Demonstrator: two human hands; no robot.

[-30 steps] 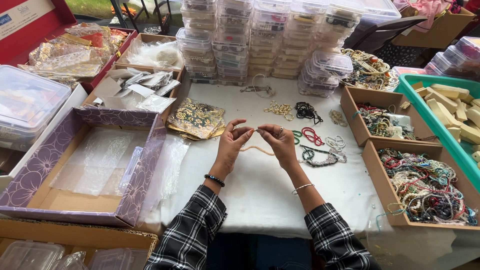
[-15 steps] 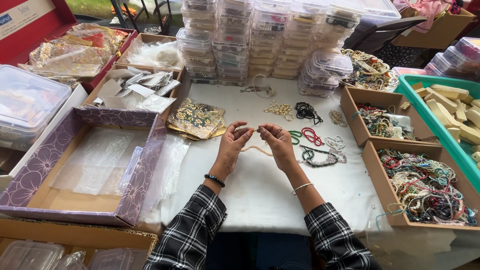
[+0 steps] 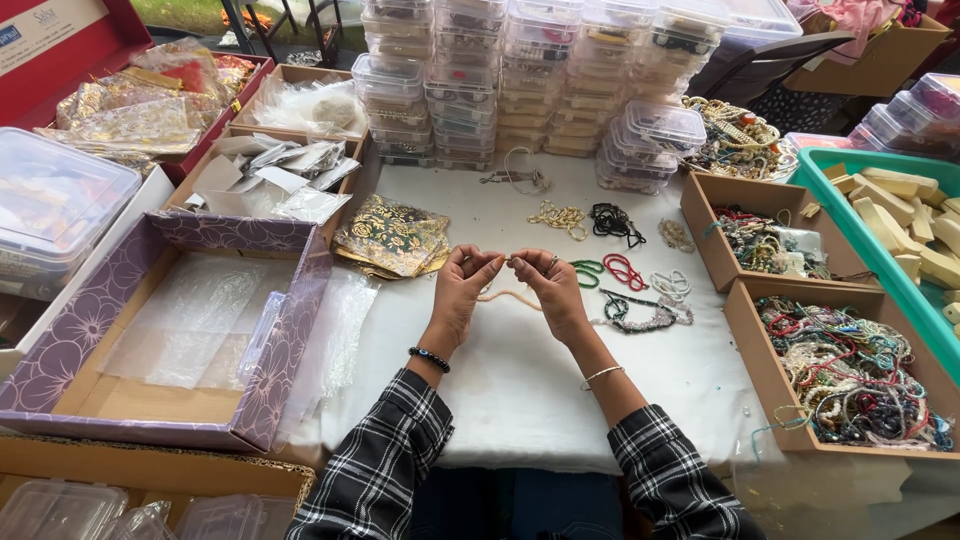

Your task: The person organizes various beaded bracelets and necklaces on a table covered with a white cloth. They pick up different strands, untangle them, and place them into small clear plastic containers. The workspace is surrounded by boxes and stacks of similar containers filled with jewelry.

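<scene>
Between the two raised hands, a thin pale bead strand [image 3: 510, 296] is held by its two ends, and its middle hangs in a shallow loop just below the grip. The left hand [image 3: 462, 287] is closed on one end with thumb and fingertips pinched together; the right hand [image 3: 548, 288] is pinched on the other end in the same way. The ends are brought close together, apparently so that they can be joined or checked at eye level, clear of the white tablecloth [image 3: 500, 390] beneath.

Just beyond the grip, small loose bead strings [image 3: 610, 220] in gold, black, green and red are laid out on the cloth, each kept apart from its neighbour so that none tangles. To the left of the grip, a stack of patterned gold pouches [image 3: 392, 235] is placed within reach, and beyond it an open purple box [image 3: 170, 330] lined with clear bags. To the right of the grip, two cardboard trays of mixed beaded jewellery [image 3: 850, 380] are set side by side. Farther beyond the hands, clear plastic containers [image 3: 520, 70] are stacked in columns.
</scene>
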